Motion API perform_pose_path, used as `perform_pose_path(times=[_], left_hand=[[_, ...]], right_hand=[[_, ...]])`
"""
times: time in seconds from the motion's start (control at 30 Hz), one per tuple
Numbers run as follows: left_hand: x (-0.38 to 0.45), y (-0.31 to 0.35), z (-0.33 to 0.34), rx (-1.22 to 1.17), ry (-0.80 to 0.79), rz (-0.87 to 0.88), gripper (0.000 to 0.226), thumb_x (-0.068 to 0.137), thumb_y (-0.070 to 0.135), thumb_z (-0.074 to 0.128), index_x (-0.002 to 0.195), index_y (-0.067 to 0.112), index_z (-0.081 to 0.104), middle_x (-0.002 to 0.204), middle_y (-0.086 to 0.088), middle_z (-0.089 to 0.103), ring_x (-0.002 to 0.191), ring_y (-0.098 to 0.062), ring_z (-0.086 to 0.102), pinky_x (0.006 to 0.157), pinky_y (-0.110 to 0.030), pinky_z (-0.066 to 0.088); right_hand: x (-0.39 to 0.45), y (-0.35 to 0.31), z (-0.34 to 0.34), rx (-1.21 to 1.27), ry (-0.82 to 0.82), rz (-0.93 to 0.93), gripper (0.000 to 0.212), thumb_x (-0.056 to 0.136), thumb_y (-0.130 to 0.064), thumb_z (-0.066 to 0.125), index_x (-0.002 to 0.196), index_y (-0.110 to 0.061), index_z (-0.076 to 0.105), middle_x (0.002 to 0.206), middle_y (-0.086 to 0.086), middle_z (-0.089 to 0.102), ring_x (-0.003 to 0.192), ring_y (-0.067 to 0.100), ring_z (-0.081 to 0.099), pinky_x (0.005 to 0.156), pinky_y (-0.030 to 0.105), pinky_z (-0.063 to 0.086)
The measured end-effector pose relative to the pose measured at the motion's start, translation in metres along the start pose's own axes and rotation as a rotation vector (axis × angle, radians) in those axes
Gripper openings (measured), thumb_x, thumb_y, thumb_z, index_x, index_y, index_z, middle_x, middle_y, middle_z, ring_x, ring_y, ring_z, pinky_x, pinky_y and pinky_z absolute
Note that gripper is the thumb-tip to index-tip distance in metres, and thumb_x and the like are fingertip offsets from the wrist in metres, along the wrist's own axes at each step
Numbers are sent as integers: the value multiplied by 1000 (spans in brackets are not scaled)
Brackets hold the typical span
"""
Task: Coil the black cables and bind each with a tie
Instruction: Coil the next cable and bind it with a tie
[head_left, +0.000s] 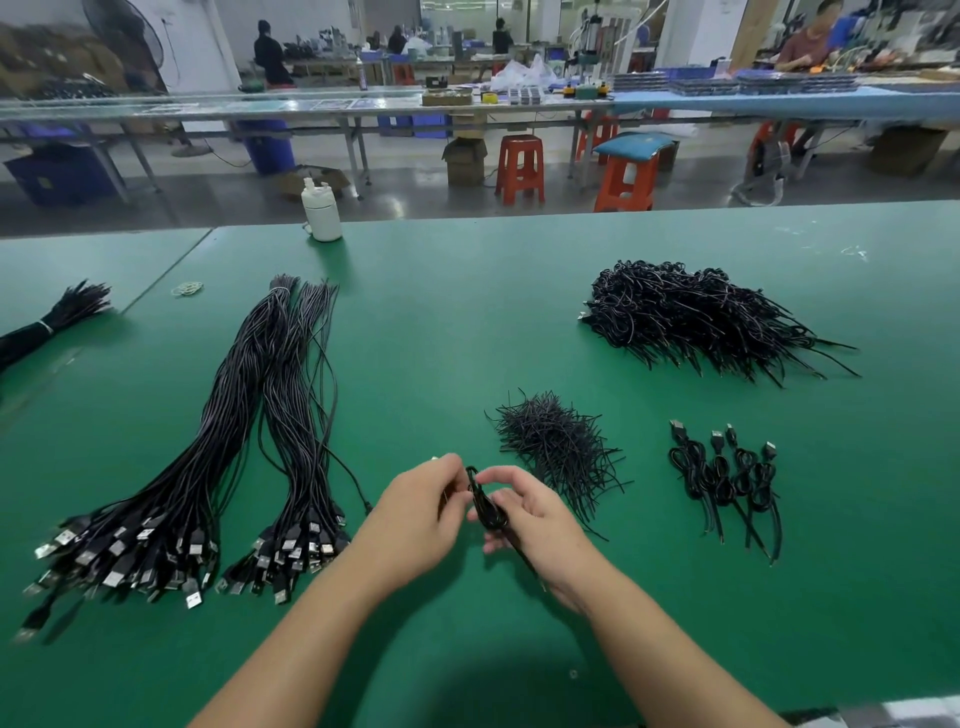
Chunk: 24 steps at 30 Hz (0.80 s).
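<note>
We hold one coil (488, 512) between both hands, left (415, 519) and right (535, 530) pinching it above the mat (467, 312), with four bound coils (727, 480) and a heap (691, 317) done, two bundles (218, 457) uncoiled, ties (558, 447) nearby.

Over the green surface (467, 322), the left hand (415, 519) and right hand (530, 525) together grip a coiled black cable (485, 506). Uncoiled USB cables (223, 447) lie left; loose ties (558, 447), four bound coils (727, 478) and a finished heap (691, 317) lie right.
</note>
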<state>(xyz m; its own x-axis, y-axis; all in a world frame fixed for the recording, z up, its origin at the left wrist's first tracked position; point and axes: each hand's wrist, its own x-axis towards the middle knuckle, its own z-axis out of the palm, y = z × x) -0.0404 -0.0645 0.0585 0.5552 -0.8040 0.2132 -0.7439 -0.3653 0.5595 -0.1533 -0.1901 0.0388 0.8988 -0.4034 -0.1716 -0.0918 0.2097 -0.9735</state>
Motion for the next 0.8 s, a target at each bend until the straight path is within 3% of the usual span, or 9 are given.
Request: perform_pose_path(times=[0.1, 0.17, 0.23, 0.3, 0.4, 0.47, 0.53, 0.67, 0.8], left_hand=[[4, -4, -1, -117, -42, -160, 22, 91, 22, 62, 75, 28, 49, 61, 9, 54, 55, -3, 49, 54, -16, 37], [4, -5, -1, -168, -90, -209, 19, 92, 23, 62, 76, 26, 52, 60, 6, 59, 54, -4, 53, 56, -22, 41], [2, -4, -2, -204, -122, -208, 18, 93, 24, 62, 78, 26, 53, 61, 5, 62, 52, -4, 56, 54, -20, 40], [0, -3, -2, -170, -122, -139, 19, 93, 25, 61, 77, 27, 50, 62, 7, 58, 53, -2, 51, 53, -18, 38], [-1, 1, -3, 8, -89, 63, 17, 94, 21, 56, 82, 26, 46, 71, 9, 51, 66, -8, 46, 61, -23, 37], [-1, 3, -2, 77, -98, 167, 11, 97, 22, 50, 88, 24, 44, 82, 7, 50, 73, -14, 48, 69, -31, 43], [-3, 3, 1, 101, -108, 214, 9, 99, 25, 46, 91, 24, 43, 88, 6, 48, 79, -19, 51, 73, -36, 46], [-5, 4, 5, 45, -82, 183, 10, 99, 21, 48, 90, 23, 45, 87, 7, 49, 79, -16, 50, 74, -35, 46], [0, 3, 6, -53, -29, 24, 20, 95, 18, 55, 81, 28, 46, 73, 10, 53, 70, -5, 48, 63, -19, 36]], right_hand=[[0, 0, 0, -40, -65, -9, 29, 93, 5, 58, 120, -6, 57, 87, 4, 68, 70, 15, 61, 65, 29, 52], [2, 2, 1, -81, -36, -24, 27, 89, 3, 65, 114, -5, 61, 84, 2, 67, 66, 12, 60, 61, 25, 49], [4, 4, -2, -167, 45, -61, 16, 88, -4, 69, 104, -7, 69, 80, -1, 67, 61, 9, 53, 54, 22, 44], [5, 6, -5, -282, 98, -84, 7, 88, -14, 72, 95, -13, 73, 78, 3, 63, 60, 13, 47, 53, 28, 42], [5, 9, -7, -266, 45, -37, 11, 93, -21, 66, 91, -11, 70, 65, 2, 62, 51, 16, 46, 53, 31, 41], [5, 10, -7, -189, 44, 11, 16, 95, -23, 63, 100, -7, 65, 56, 0, 57, 45, 13, 42, 50, 28, 38], [4, 9, -6, -76, 70, 43, 22, 96, -21, 62, 113, -7, 58, 61, 5, 62, 44, 11, 39, 46, 24, 35], [2, 5, -5, -25, 65, 30, 10, 100, -18, 55, 109, -14, 56, 71, 11, 67, 49, 14, 40, 44, 23, 30], [1, 1, -7, 23, 9, -5, 20, 101, -1, 47, 114, -5, 62, 80, 6, 70, 63, 8, 61, 53, 19, 47]])
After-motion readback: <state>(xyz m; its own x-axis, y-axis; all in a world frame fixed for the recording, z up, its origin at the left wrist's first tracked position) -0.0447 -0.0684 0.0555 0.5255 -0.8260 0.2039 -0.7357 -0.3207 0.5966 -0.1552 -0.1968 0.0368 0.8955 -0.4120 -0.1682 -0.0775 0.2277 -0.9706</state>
